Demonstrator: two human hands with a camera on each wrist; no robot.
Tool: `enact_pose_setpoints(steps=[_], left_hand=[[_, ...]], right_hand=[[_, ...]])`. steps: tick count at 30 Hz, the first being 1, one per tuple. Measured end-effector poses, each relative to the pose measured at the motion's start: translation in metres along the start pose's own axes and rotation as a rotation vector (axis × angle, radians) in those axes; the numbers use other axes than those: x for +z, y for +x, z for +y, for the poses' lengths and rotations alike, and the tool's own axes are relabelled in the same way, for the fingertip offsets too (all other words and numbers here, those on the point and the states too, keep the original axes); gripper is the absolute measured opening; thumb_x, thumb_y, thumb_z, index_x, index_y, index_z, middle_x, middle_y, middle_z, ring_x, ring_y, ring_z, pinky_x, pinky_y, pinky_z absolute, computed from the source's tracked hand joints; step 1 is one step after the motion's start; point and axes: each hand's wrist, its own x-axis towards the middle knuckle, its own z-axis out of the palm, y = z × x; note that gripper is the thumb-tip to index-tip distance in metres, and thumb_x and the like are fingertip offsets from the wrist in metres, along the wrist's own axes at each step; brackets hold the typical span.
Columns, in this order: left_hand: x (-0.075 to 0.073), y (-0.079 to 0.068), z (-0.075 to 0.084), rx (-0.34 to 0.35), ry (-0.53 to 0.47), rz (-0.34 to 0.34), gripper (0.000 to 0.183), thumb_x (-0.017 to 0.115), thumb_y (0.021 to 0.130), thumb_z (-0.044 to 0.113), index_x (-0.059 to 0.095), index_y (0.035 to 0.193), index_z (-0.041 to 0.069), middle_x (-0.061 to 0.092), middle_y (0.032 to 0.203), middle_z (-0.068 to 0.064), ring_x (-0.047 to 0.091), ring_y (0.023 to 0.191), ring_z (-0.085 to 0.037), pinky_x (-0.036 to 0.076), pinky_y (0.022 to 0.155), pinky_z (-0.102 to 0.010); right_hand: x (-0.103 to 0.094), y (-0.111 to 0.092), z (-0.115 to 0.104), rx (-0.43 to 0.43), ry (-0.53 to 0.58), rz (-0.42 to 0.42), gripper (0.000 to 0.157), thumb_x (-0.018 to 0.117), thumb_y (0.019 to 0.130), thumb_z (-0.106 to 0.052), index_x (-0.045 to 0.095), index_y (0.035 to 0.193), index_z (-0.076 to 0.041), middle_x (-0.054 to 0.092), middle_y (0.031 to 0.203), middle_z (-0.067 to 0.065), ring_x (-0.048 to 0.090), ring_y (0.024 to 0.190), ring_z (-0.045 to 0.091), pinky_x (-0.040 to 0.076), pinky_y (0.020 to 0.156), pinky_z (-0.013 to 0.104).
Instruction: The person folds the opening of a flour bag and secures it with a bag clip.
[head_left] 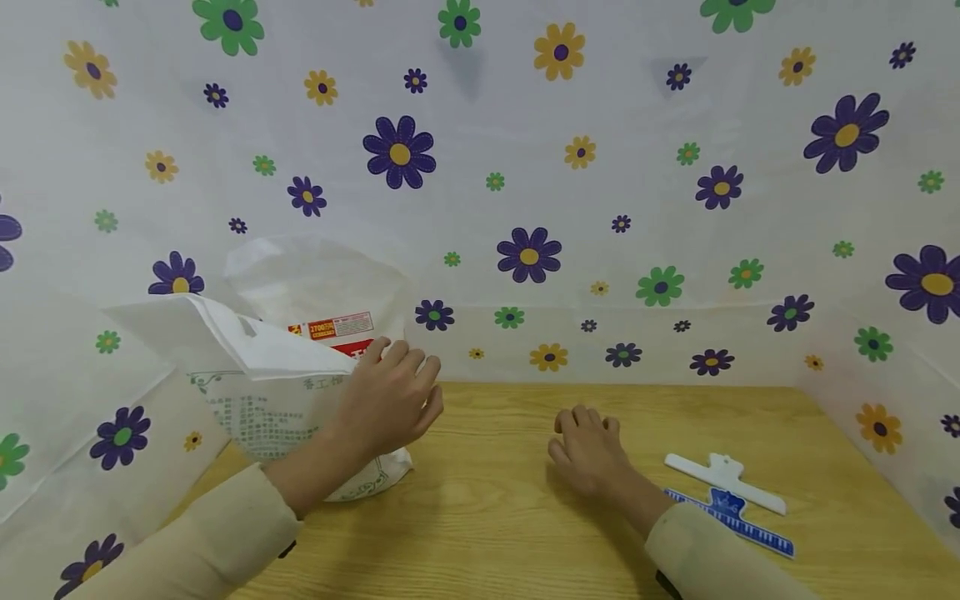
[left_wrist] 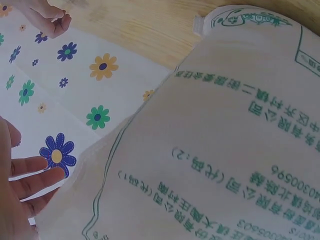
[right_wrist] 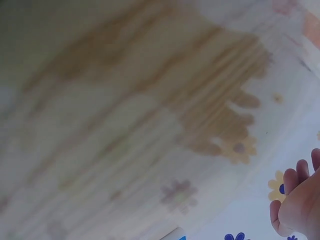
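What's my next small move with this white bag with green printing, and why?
Probably bring your empty right hand over to the white bag with green printing: it gapes at the top, and only your left hand is near it.

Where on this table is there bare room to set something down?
A broad bare patch of table lies between the bag and right hand. More bare wood borders the white clip and blue clip on their right. The left is crowded: the bag stands there, left hand at its opening.
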Motion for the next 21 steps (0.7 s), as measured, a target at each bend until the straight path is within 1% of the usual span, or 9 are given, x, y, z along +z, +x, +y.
enact_pose_setpoints(steps=[3, 6, 11, 15, 21], left_hand=[[-0.002, -0.001, -0.005, 0.000, 0.003, 0.011, 0.027, 0.058, 0.090, 0.030, 0.069, 0.092, 0.006, 0.073, 0.089, -0.011, 0.065, 0.085, -0.030, 0.051, 0.086, -0.048], [-0.003, -0.002, -0.010, 0.004, 0.005, 0.007, 0.027, 0.057, 0.090, 0.031, 0.067, 0.088, 0.006, 0.071, 0.086, -0.010, 0.063, 0.082, -0.030, 0.051, 0.083, -0.047], [-0.004, -0.005, -0.016, 0.004, 0.034, 0.009, 0.027, 0.059, 0.090, 0.031, 0.067, 0.087, 0.006, 0.071, 0.086, -0.011, 0.064, 0.083, -0.030, 0.050, 0.081, -0.046], [-0.007, -0.007, -0.020, 0.010, 0.047, 0.016, 0.027, 0.060, 0.090, 0.031, 0.068, 0.087, 0.005, 0.071, 0.085, -0.012, 0.064, 0.082, -0.031, 0.050, 0.079, -0.046], [-0.006, -0.012, -0.028, 0.037, 0.097, 0.026, 0.029, 0.062, 0.089, 0.032, 0.068, 0.087, 0.004, 0.071, 0.082, -0.012, 0.065, 0.081, -0.031, 0.051, 0.078, -0.047]], right_hand=[[0.000, 0.001, 0.000, 0.006, 0.007, 0.000, 0.021, 0.046, 0.100, -0.029, 0.056, 0.109, -0.013, 0.053, 0.109, 0.006, 0.048, 0.100, 0.024, 0.033, 0.095, 0.057], [0.002, 0.002, -0.001, -0.001, 0.004, -0.009, 0.021, 0.046, 0.100, -0.030, 0.056, 0.109, -0.014, 0.053, 0.108, 0.005, 0.047, 0.098, 0.023, 0.033, 0.094, 0.056], [0.004, 0.003, -0.004, -0.017, 0.005, -0.009, 0.019, 0.046, 0.101, -0.029, 0.055, 0.108, -0.014, 0.052, 0.106, 0.005, 0.046, 0.095, 0.022, 0.032, 0.091, 0.053], [0.005, 0.004, -0.008, -0.011, 0.020, -0.021, 0.019, 0.046, 0.101, -0.030, 0.055, 0.108, -0.015, 0.053, 0.109, 0.005, 0.046, 0.097, 0.023, 0.031, 0.089, 0.052], [0.004, 0.008, -0.021, -0.003, 0.058, -0.026, 0.023, 0.047, 0.101, -0.033, 0.056, 0.111, -0.014, 0.052, 0.110, 0.005, 0.048, 0.103, 0.024, 0.032, 0.093, 0.054]])
